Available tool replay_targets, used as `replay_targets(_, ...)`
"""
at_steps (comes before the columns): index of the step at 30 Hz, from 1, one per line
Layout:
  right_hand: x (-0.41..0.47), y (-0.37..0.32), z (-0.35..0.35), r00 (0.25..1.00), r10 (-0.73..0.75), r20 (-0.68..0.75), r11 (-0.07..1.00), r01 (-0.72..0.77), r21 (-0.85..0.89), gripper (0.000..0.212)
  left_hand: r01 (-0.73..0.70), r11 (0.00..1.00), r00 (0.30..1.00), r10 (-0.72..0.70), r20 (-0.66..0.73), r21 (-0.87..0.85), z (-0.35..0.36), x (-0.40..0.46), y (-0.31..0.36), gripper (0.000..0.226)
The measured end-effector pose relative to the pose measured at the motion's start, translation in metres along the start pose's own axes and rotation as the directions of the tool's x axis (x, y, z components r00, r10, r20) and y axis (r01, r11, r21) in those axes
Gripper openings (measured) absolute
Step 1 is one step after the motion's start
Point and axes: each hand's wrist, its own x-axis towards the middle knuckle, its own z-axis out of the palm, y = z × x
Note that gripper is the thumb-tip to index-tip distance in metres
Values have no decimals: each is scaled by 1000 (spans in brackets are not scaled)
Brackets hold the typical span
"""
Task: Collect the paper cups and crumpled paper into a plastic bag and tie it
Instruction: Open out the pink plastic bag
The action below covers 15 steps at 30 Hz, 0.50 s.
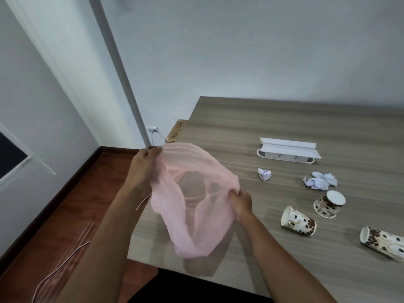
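So the table (284, 119) was a big slab of grey-brown wood-grain laminate, smooth and matte, up against a plain white wall (240, 40). Over its left edge hung the bag (196, 215), thin see-through pink plastic, all wrinkly, mouth stretched open between both hands. The left hand (144, 165) pinched the far rim, the right hand (240, 202) was closed on the near rim. A white power strip (286, 153) sat further back. To the right, three paper cups with brown coffee-bean print: one tipped over (298, 223), one upside down (329, 204), one on its side at the frame edge (382, 241). Two wads of crumpled white paper, bigger (320, 180) and smaller (264, 174). The cardboard box (176, 132) had handwriting I couldn't read.
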Motion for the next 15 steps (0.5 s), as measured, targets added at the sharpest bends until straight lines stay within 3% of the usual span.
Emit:
replay_targets(3, 2, -25, -21, 997, -31, -76, 999, 29, -31, 19, -45, 977, 999, 50, -15, 211, -5, 9, -14, 32)
replay_targets(6, 0, -57, -57, 980, -140, -139, 988, 129, -87, 17, -38, 915, 990, 89, -110, 402, -4, 19, -26, 28)
replay_targets(11, -13, -83, -123, 965, -246, -95, 936, 210, -284, 5, 6, 846, 979, 103, -174, 534, 5, 21, -45, 28)
replay_targets(15, -11, -74, -151, 947, -292, -134, 916, 237, -325, 5, -13, 800, 994, 76, -81, 600, 32, 11, -56, 42)
